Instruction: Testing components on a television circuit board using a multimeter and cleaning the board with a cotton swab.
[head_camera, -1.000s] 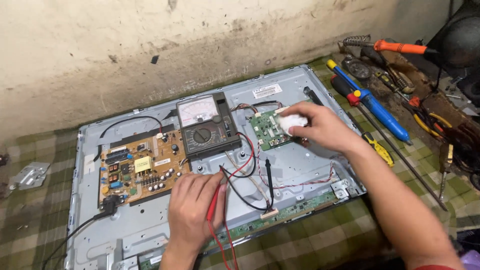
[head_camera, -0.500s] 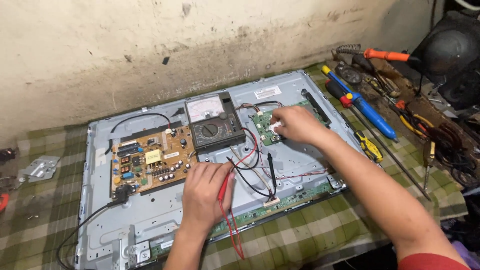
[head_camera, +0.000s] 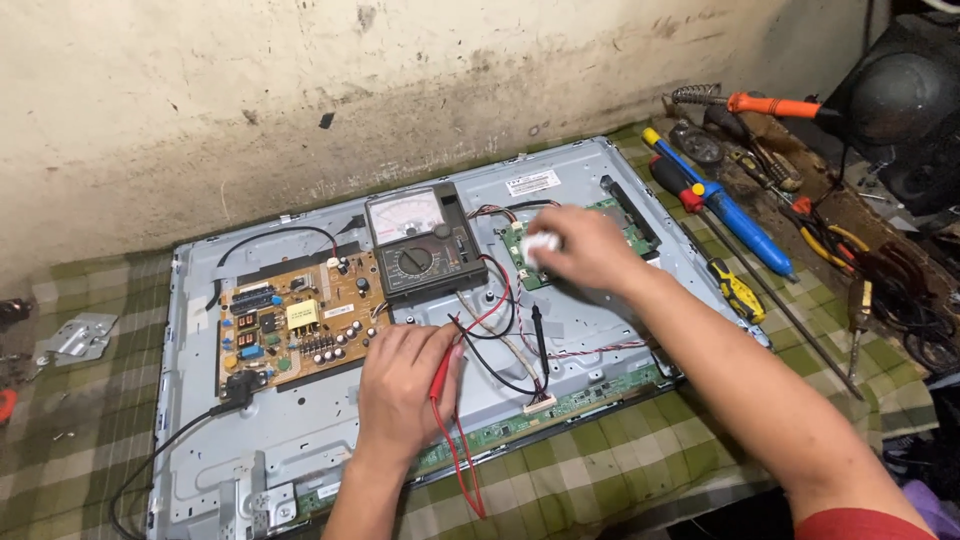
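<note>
Green circuit board (head_camera: 628, 222) sits far right on the grey panel (head_camera: 300, 440); your right hand (head_camera: 585, 248) presses a white wad (head_camera: 541, 245) onto it, your left hand (head_camera: 405, 385) grips the red probe (head_camera: 441, 372).

green board (head_camera: 628, 232) mostly hidden under right hand (head_camera: 580, 245), white wad (head_camera: 540, 245) blurred

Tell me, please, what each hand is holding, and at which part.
The left hand holds a red probe around its handle. The right hand pinches a small white wad, pressed on the green board.

Stained plaster wall (head_camera: 300, 90), green checked cloth (head_camera: 620, 470)
</note>
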